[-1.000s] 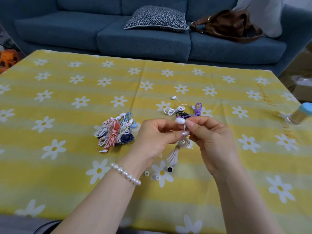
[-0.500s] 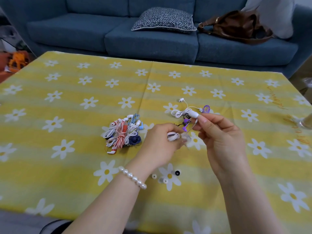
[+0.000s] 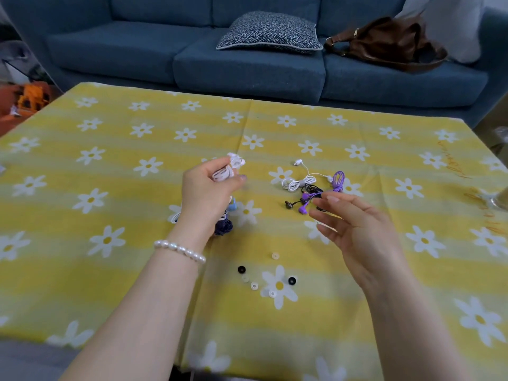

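Earphones [image 3: 227,169], seemingly coiled, now in left hand [image 3: 204,193]; right hand [image 3: 357,229] released.

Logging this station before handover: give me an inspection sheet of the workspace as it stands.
Surface: table under yellow daisy cloth.
Job's things: white coiled earphones, held above the cloth.
Clutter: loose ear tips, black and pale, near the front.
Hands: left hand grips the white coiled earphones; right hand open, empty.
Cables: tangled pile of white, purple, black earphones; second pile partly hidden behind left wrist.
Surroundings: blue sofa, cushion, brown bag.
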A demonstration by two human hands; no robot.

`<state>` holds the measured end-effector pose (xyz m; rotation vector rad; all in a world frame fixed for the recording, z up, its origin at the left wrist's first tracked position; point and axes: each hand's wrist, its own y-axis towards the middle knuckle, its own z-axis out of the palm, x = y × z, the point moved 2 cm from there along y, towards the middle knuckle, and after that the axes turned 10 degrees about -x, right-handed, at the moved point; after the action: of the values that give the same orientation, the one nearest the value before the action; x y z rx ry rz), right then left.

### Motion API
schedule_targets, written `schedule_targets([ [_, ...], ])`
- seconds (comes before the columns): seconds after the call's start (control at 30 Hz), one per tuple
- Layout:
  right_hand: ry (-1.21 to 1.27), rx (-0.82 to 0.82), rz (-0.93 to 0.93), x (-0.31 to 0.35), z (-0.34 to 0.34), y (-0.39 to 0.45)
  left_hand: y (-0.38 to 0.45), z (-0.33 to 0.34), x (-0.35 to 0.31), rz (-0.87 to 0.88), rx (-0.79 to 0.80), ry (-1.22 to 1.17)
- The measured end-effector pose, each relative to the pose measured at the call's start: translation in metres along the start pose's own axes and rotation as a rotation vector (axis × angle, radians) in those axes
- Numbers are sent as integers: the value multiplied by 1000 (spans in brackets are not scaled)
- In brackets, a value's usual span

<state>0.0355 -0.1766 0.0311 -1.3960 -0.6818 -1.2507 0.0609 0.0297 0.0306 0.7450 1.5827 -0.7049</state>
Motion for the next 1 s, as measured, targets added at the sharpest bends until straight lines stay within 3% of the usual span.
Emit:
schedule_targets([
  [0.23,-308,-13,-86,0,-9,9,10,-2,21,218,23,561],
  [0.47,-635,-78,-177,-3,-23,29,3,3,24,425,101,799],
  [0.7,-892,-61,-230,-20,-24,48,-4,6,13,444,126,697],
  [1.0,-1273,152,-499,-57,2,57,-32,22,21,366,543,800],
])
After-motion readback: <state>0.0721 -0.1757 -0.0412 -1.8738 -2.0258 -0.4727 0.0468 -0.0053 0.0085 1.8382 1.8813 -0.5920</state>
